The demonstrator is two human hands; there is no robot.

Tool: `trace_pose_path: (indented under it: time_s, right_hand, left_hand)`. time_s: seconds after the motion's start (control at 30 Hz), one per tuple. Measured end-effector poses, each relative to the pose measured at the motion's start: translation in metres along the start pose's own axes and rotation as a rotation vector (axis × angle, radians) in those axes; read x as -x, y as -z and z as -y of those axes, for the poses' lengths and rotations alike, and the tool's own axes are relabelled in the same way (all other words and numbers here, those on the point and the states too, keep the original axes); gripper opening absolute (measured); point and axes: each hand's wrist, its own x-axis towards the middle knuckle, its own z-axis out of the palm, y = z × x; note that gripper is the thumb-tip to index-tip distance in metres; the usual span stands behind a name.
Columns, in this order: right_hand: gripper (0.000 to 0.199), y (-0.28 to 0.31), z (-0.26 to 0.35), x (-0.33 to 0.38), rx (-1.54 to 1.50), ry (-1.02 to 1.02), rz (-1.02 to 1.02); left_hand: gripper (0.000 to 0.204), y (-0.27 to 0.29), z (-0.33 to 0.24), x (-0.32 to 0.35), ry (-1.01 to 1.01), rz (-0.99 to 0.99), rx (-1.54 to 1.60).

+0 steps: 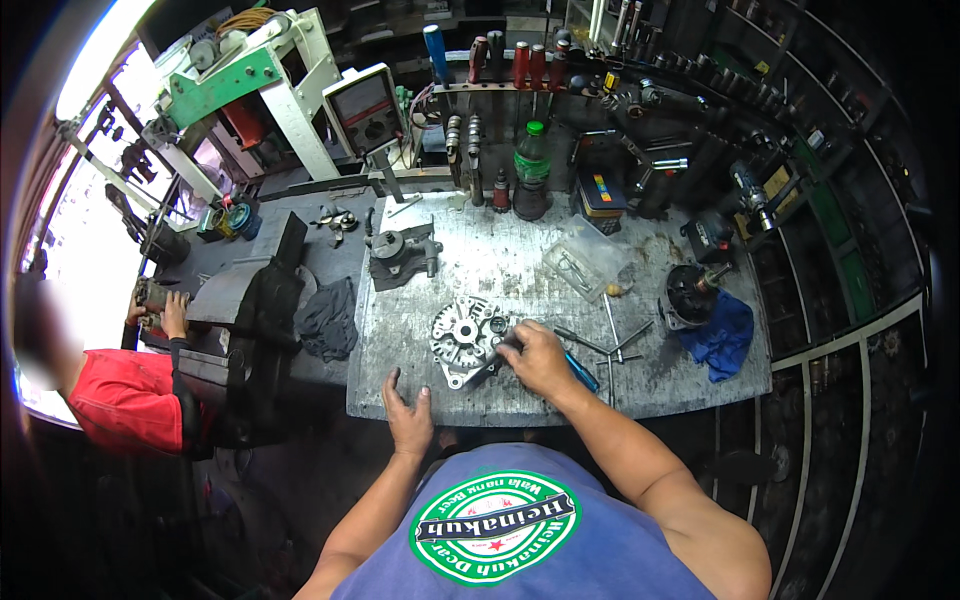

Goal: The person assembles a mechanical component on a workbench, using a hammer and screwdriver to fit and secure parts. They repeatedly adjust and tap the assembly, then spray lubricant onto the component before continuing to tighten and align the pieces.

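A silver alternator housing [466,335] with a round centre hole and slotted vents lies on the metal-topped workbench [420,215] in front of me. My right hand [543,362] is at its right edge, fingers curled in a pinch; what sits between the fingertips is hidden. My left hand [408,414] hovers by the bench's front edge, fingers apart and holding nothing, left of the housing. A blue-handled tool [582,372] lies partly behind my right hand. Just beyond it rests a three-armed wrench [612,350].
Right on the bench are a dark motor part [688,295] and a blue cloth [722,340]. A clear plastic tray [580,265], a green-capped bottle [532,170] and a grey metal pump-like part [398,255] stand farther back. At left, a person in red [125,400] works beside a vise.
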Motion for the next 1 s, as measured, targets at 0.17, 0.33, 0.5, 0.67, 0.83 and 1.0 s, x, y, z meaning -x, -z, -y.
trace_pose_path:
  time_s: [0.17,0.33,0.5,0.67,0.83,1.0]
  right_hand:
    - [0.025,0.005,0.002,0.006,-0.111,0.162,-0.072]
    - [0.033,0.012,-0.011,0.013,-0.030,0.063,0.002]
    - [0.031,0.043,-0.076,-0.011,0.030,-0.065,-0.350]
    - [0.037,0.099,-0.182,-0.036,0.434,-0.428,-0.443]
    - [0.032,0.112,-0.202,-0.034,0.622,-0.311,-0.342]
    - [0.038,0.115,-0.138,-0.006,0.234,-0.200,-0.333]
  left_hand:
    - [0.069,-0.005,-0.007,0.004,-0.028,-0.006,-0.022]
    - [0.071,-0.011,-0.017,0.008,0.012,0.015,-0.036]
    - [0.071,-0.019,-0.027,0.003,-0.018,0.032,0.000]
    - [0.072,-0.021,-0.036,-0.001,0.008,0.034,0.030]
    - [0.072,-0.018,-0.048,-0.013,-0.066,0.007,0.016]
    - [0.071,-0.017,-0.066,-0.034,-0.128,-0.032,0.044]
